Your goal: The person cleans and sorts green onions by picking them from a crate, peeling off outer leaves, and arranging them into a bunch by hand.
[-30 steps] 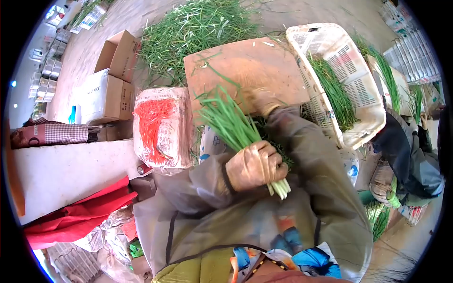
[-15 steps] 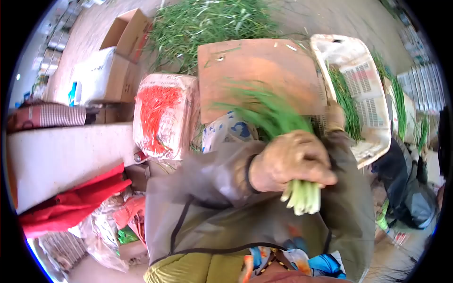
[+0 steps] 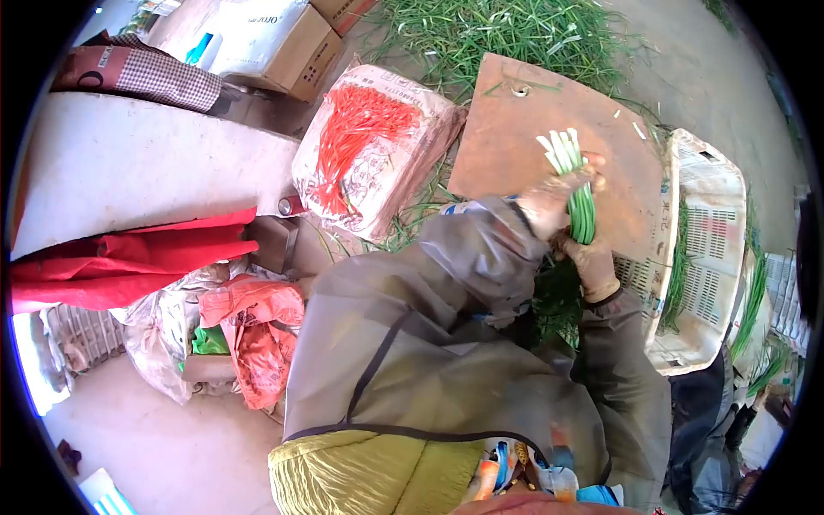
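Gripping garlic chives (image 3: 582, 213), your left hand (image 3: 547, 201) and right hand (image 3: 594, 266) leave leaf tips unclear; board (image 3: 609, 142) at two o'clock, floor (image 3: 120, 412) at eight.

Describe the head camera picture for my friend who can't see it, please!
A left hand grips a bunch of green stalks, white ends pointing forward, with the right hand at the other end. Around them are a brown board, a white crate, red strings on a wrapped bundle, and a heap of greens.
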A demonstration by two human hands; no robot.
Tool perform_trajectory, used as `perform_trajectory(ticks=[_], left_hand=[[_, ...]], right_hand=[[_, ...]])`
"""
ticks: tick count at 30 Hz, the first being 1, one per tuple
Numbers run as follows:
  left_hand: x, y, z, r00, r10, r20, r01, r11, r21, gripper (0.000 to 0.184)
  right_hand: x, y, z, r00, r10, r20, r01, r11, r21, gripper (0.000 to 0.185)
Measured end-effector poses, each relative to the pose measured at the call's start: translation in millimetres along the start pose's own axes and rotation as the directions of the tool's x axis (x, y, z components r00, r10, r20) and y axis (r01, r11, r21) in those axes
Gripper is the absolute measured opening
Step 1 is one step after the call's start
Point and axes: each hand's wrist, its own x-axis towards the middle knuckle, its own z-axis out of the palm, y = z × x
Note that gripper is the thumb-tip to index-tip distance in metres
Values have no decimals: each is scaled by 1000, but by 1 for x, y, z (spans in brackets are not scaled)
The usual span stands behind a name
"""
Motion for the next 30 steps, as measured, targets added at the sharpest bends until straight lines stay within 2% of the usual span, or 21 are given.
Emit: perform_trajectory(ticks=[2, 3, 4, 5, 6, 7, 8, 9, 10, 12, 15, 16, 18, 20, 21, 22, 24, 26, 27, 28, 30], left_hand=[[4, 37, -27, 963, 231, 136, -268, 844, 464, 36], [26, 50, -106, 969, 234, 84, -230, 713, 663, 33], [26, 70, -139, 956, 293, 3, -193, 624, 757, 28], [27, 90, -172, 934, 348, -78, -129, 534, 835, 23], [32, 103, -217, 900, 403, -166, -93, 550, 830, 24], [18, 132, -204, 859, 390, -332, 276, 195, 941, 28], [31, 154, -296, 925, 279, -257, 258, 33, 965, 32], [15, 164, -229, 890, 332, -312, 409, -282, 868, 33], [17, 169, -252, 895, 319, -312, 405, -285, 869, 33], [22, 171, -316, 930, 356, -93, 309, -621, 720, 27], [47, 172, -339, 920, 322, -226, 392, -711, 584, 24], [52, 174, -343, 924, 312, -222, 382, -715, 586, 24], [57, 180, -340, 826, 463, -323, 564, -682, 466, 23], [53, 191, -329, 792, 511, -333, 571, -430, 699, 19], [54, 195, -326, 796, 541, -271, 482, -297, 824, 15], [58, 195, -315, 807, 531, -259, 470, -312, 826, 15], [67, 187, -249, 831, 549, -90, 204, -152, 967, 13], [92, 161, -181, 906, 395, -151, 108, 129, 986, 12], [105, 139, -139, 928, 356, -109, 109, 18, 994, 8], [129, 114, -131, 959, 282, 24, 0, -86, 996, 9], [166, 53, -91, 990, -139, -13, 54, 299, 953, 13]], right_hand=[[13, -3, -11, 994, 106, -15, -107, 992, -60, 26], [15, -5, -19, 997, 57, -45, -58, 998, -10, 29], [18, -5, -27, 997, 9, -80, -6, 999, 38, 32], [20, 2, -38, 996, 16, -88, -13, 999, 42, 32], [21, 11, -51, 991, 40, -129, -35, 999, 41, 34], [22, 20, -59, 983, 61, -171, -54, 998, 42, 36], [21, 31, -64, 981, 69, -179, -62, 997, 46, 36], [16, 43, -67, 976, 121, -183, -110, 991, 70, 38], [13, 51, -69, 967, 173, -188, -158, 983, 93, 39], [4, 51, -63, 954, 235, -188, -212, 968, 136, 39], [0, 60, -60, 938, 303, -168, -273, 946, 177, 39], [0, 60, -60, 936, 305, -178, -273, 944, 183, 39], [-1, 58, -64, 938, 321, -134, -287, 932, 223, 41], [-4, 64, -72, 934, 323, -154, -278, 927, 253, 42], [-7, 66, -76, 933, 310, -184, -260, 932, 254, 43], [-8, 68, -80, 932, 289, -220, -231, 939, 256, 43], [-9, 69, -84, 915, 279, -291, -186, 933, 308, 39], [-16, 80, -101, 899, 245, -363, -161, 956, 246, 33], [-18, 75, -103, 877, 246, -413, -124, 946, 300, 31], [-20, 70, -102, 850, 253, -463, -85, 932, 353, 29], [-26, 72, -109, 826, 243, -508, 11, 895, 445, 31]])
